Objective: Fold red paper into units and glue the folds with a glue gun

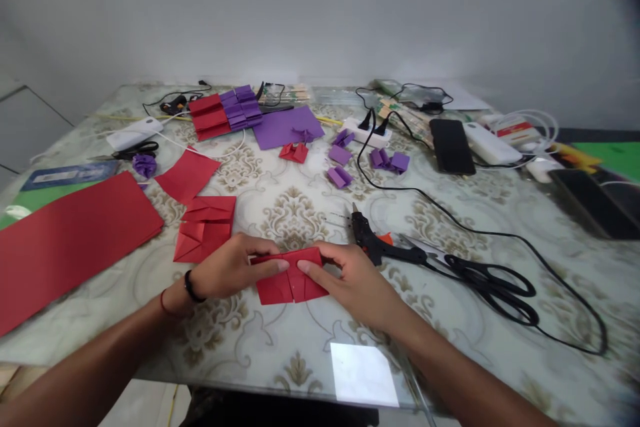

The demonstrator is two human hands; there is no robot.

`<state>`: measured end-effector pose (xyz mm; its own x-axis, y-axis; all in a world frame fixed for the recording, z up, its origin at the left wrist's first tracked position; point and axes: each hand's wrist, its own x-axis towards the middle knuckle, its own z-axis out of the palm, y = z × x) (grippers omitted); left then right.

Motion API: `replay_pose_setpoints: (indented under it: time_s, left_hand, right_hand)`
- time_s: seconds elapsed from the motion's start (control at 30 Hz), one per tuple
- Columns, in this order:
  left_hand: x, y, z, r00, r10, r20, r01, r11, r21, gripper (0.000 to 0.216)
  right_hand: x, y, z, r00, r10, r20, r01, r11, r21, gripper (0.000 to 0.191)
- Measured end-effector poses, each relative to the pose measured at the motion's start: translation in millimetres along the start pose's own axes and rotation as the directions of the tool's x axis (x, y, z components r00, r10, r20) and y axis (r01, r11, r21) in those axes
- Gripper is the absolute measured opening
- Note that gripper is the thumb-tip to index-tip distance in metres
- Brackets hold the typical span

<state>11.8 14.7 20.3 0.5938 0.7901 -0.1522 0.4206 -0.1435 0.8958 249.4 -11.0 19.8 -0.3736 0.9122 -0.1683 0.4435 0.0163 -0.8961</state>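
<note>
A creased piece of red paper [291,282] is held between both hands near the table's front. My left hand [240,267] pinches its upper left part, thumb lying on top. On the upper right, my right hand [353,280] grips it the same way, its thumb close to the centre seam. The fingers beneath the paper are hidden. Just left of my left hand lies a folded red paper piece [205,230]. To the right of my right hand rest a black glue gun [367,237] and black-handled scissors [493,283].
Large red sheets [70,240] lie at the left. Small purple folded pieces [340,177] sit behind the hands, near a white power strip [367,132]. A black cable [445,213] loops across the right side. Phones [453,147] stand farther right.
</note>
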Motion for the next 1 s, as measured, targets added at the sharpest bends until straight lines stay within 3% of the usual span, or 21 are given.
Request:
replay_pose_setpoints:
  time_s: [0.1,0.23,0.37,0.47,0.57,0.83,1.0]
  left_hand:
    - [-1.3,2.6,2.6,0.999,-0.023,-0.038,0.018,0.992,-0.128,0.036]
    - [-0.5,3.7,7.6,0.977,-0.036,-0.210,-0.013,0.974,-0.226,0.034]
    - [0.2,0.2,11.3,0.985,-0.061,-0.159,0.024,0.973,-0.228,0.031]
    - [-1.5,-3.0,12.1,0.990,-0.113,-0.081,0.092,0.970,-0.223,0.035]
    - [-3.8,-3.4,11.1,0.988,-0.135,-0.076,0.107,0.951,-0.290,0.038]
    - [-2.0,0.1,7.2,0.939,-0.091,-0.332,-0.017,0.951,-0.309,0.038]
    - [0.6,-3.1,8.6,0.930,-0.095,-0.355,-0.043,0.931,-0.362,0.028]
  right_hand:
    - [-0.2,0.3,1.2,1.000,-0.019,0.013,0.018,0.991,0.129,0.031]
    - [3.2,5.7,5.6,0.999,0.040,0.030,-0.047,0.952,0.303,0.040]
    - [4.7,7.9,9.2,0.988,0.146,0.057,-0.156,0.939,0.307,0.045]
    - [4.1,6.2,10.4,0.983,0.174,0.057,-0.183,0.947,0.265,0.039]
    - [4.2,6.1,10.5,0.981,0.177,0.085,-0.194,0.942,0.274,0.032]
    - [7.2,10.5,3.3,0.993,0.073,0.089,-0.099,0.934,0.344,0.024]
    - [7.4,9.3,1.3,0.998,0.033,0.060,-0.051,0.944,0.325,0.026]
